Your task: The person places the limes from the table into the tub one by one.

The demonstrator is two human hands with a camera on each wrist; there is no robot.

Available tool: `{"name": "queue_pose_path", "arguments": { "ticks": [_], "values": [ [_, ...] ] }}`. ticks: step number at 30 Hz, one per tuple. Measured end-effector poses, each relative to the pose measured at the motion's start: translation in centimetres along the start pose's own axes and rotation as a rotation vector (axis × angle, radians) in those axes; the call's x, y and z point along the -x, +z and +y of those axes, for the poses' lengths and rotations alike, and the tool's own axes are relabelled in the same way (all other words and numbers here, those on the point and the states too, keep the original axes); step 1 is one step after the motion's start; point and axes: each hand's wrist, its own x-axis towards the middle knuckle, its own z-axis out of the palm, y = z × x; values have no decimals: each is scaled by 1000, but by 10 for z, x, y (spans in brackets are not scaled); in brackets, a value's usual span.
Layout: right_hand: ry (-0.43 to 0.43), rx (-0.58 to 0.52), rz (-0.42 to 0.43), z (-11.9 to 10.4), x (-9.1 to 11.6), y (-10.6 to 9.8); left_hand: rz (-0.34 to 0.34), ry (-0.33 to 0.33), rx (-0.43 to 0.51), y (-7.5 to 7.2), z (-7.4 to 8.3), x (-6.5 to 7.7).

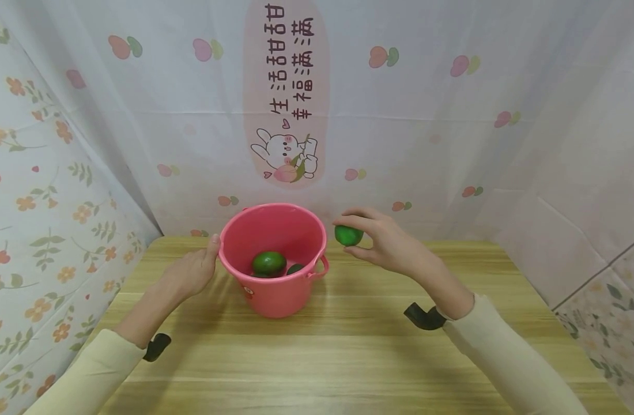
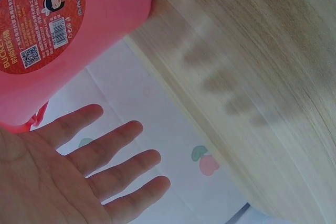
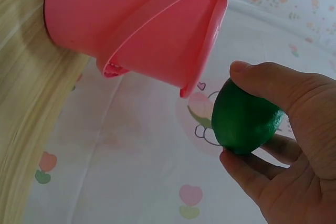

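Observation:
A pink plastic bucket (image 1: 278,297) stands upright on the wooden table. Inside it lie a green lime (image 1: 269,263) and a second dark green fruit (image 1: 295,269), mostly hidden by the near wall. To the right of the rim, my right hand (image 1: 387,239) pinches another smooth green lime (image 3: 245,116) between thumb and fingers, above the table and apart from the bucket. At the bucket's left side is my left hand (image 1: 195,271), thumb at the rim; its fingers (image 2: 113,148) are straight and spread, holding nothing.
The bucket's handle (image 3: 157,11) hangs down its side. A patterned white curtain (image 1: 426,127) rises behind the table (image 1: 317,369), and a floral one (image 1: 42,219) hangs at the left. Dark straps (image 1: 425,317) stick out near both wrists.

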Motion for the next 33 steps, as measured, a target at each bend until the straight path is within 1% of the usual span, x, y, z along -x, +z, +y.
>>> {"name": "queue_pose_path", "arguments": {
  "ticks": [10,19,23,27,33],
  "values": [
    [-9,-15,2,-5,-9,3,-2,4,0,0,0,0],
    [-52,-37,16,-7,-15,7,0,9,0,0,-1,0],
    [-61,-44,17,-9,-17,9,-5,-2,-8,0,-1,0],
    [-56,-56,9,-12,-20,10,-7,-10,-13,0,-1,0],
    [-60,-84,9,-13,-25,13,-4,3,-2,0,-1,0]
  ]
}}
